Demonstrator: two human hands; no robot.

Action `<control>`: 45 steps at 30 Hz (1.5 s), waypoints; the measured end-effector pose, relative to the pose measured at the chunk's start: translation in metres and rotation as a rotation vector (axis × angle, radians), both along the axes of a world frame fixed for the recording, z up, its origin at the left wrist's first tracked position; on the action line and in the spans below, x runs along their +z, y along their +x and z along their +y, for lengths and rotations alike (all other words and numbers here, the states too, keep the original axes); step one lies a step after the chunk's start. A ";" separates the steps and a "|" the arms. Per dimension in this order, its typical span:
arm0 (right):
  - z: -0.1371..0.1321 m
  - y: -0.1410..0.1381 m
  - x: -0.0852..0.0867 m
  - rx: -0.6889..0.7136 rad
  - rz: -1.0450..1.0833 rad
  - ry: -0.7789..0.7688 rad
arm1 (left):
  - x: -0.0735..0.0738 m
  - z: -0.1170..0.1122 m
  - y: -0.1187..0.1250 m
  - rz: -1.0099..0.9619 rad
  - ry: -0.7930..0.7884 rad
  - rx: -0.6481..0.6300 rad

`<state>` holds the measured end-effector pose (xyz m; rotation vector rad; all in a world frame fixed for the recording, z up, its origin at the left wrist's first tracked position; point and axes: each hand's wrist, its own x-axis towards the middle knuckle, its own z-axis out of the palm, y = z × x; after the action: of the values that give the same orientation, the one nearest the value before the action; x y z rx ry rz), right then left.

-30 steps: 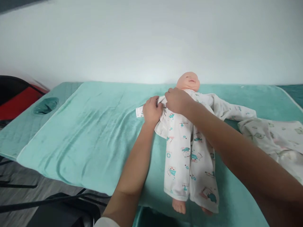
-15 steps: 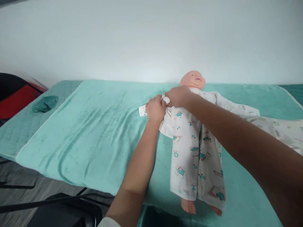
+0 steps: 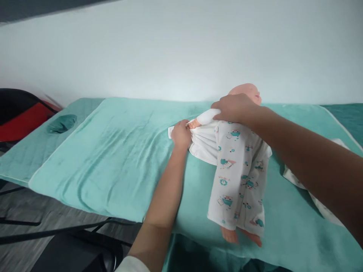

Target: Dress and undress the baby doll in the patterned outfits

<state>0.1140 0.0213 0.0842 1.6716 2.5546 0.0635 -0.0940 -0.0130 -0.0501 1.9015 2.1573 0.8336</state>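
Note:
A baby doll lies on its back on a green sheet, dressed in white printed trousers and a white top. My left hand is closed on the white sleeve of the top, beside the doll's small hand. The doll's white cloth arm lies bare above the sleeve. At the upper end of that arm my right hand is wrapped round it, near the doll's shoulder. My right forearm hides much of the doll's chest and its far arm.
The green sheet covers a padded table with a face hole at its left end. More white printed cloth lies to the right under my forearm. A black chair stands below the front edge; a wall rises behind.
My hands have moved apart, my right hand sliding toward the doll's shoulder. The doll's hand and white arm now show outside the sleeve. The doll's head has turned further right.

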 end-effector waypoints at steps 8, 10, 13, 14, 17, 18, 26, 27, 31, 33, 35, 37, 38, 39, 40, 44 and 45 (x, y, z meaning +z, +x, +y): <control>-0.006 -0.006 -0.007 0.028 0.118 -0.002 | 0.004 -0.005 0.003 0.020 0.040 0.037; -0.010 -0.016 -0.011 0.025 0.073 -0.041 | 0.010 -0.009 0.008 0.114 0.066 0.024; -0.011 -0.032 -0.018 0.054 0.007 -0.077 | 0.017 -0.014 0.015 0.256 0.108 -0.087; -0.011 -0.035 -0.020 0.063 -0.006 -0.084 | 0.018 -0.015 0.017 0.284 0.105 -0.144; -0.013 -0.035 -0.022 0.066 0.014 -0.096 | 0.019 -0.016 0.020 0.306 0.051 -0.262; -0.015 -0.032 -0.022 0.056 0.055 -0.093 | 0.019 -0.016 0.020 0.307 0.037 -0.263; -0.056 0.064 -0.055 -0.205 0.674 0.257 | 0.013 -0.017 0.015 0.319 0.045 -0.086; -0.062 0.077 -0.067 -0.266 0.694 0.316 | 0.014 -0.017 0.015 0.321 0.041 -0.068; -0.076 0.106 -0.107 -0.394 0.615 0.368 | 0.014 -0.016 0.018 0.345 0.038 -0.020; -0.078 0.109 -0.115 -0.399 0.566 0.372 | 0.013 -0.016 0.019 0.324 0.051 -0.025; -0.076 0.110 -0.115 -0.385 0.557 0.370 | 0.012 -0.018 0.021 0.273 0.059 -0.039; -0.071 0.114 -0.113 -0.419 0.585 0.375 | 0.014 -0.023 0.026 0.200 0.075 -0.056; -0.069 0.116 -0.112 -0.460 0.606 0.382 | 0.017 -0.026 0.030 0.155 0.096 -0.070; -0.067 0.119 -0.111 -0.511 0.629 0.393 | 0.022 -0.029 0.035 0.106 0.122 -0.096; -0.065 0.123 -0.112 -0.559 0.647 0.402 | 0.028 -0.032 0.042 0.052 0.151 -0.134; -0.061 0.130 -0.117 -0.624 0.672 0.392 | 0.065 -0.036 0.081 -0.107 0.175 -0.423; -0.061 0.130 -0.118 -0.629 0.676 0.391 | 0.074 -0.034 0.093 -0.101 0.160 -0.513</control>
<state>0.2437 -0.0394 -0.0334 3.0116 2.3344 -0.0626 -0.0013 -0.0467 0.0240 2.2814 1.4723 0.9805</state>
